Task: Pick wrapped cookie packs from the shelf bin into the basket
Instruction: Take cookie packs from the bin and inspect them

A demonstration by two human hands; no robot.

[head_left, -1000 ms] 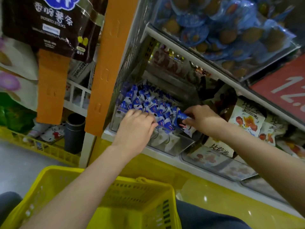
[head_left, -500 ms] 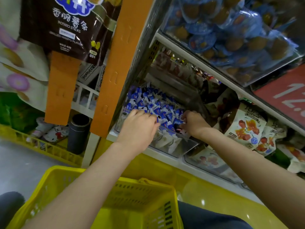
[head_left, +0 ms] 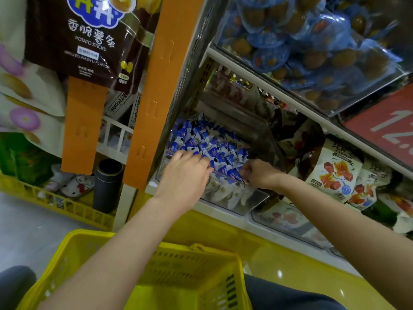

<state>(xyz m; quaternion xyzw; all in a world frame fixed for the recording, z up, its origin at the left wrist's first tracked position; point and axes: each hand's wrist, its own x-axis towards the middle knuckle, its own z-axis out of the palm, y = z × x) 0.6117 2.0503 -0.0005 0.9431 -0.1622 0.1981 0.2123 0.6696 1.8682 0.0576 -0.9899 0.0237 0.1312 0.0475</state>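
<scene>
We see the cookie packs [head_left: 205,142], small blue and white wrapped pieces, lying heaped in a clear bin [head_left: 252,199] on the lower shelf [head_left: 223,211], just right of an orange post [head_left: 154,97]. The left hand [head_left: 183,175] lies palm down on the near side of the heap. Its fingers [head_left: 202,163] bend down among the packs and their tips are hidden, so we cannot tell if they hold anything. The right hand [head_left: 260,175] is at the front right corner of the bin, its fingers curled tight, and it pinches a blue pack [head_left: 234,174] at the bin's front rim.

The yellow basket [head_left: 196,248] stands below both forearms, in front of the shelf; we see no pack in the part of it that shows. Right of the bin lie pale bags [head_left: 335,173] printed with red cubes. Above, another clear bin [head_left: 330,109] holds blue-wrapped round snacks. A dark bag of potato sticks [head_left: 89,41] hangs at the upper left.
</scene>
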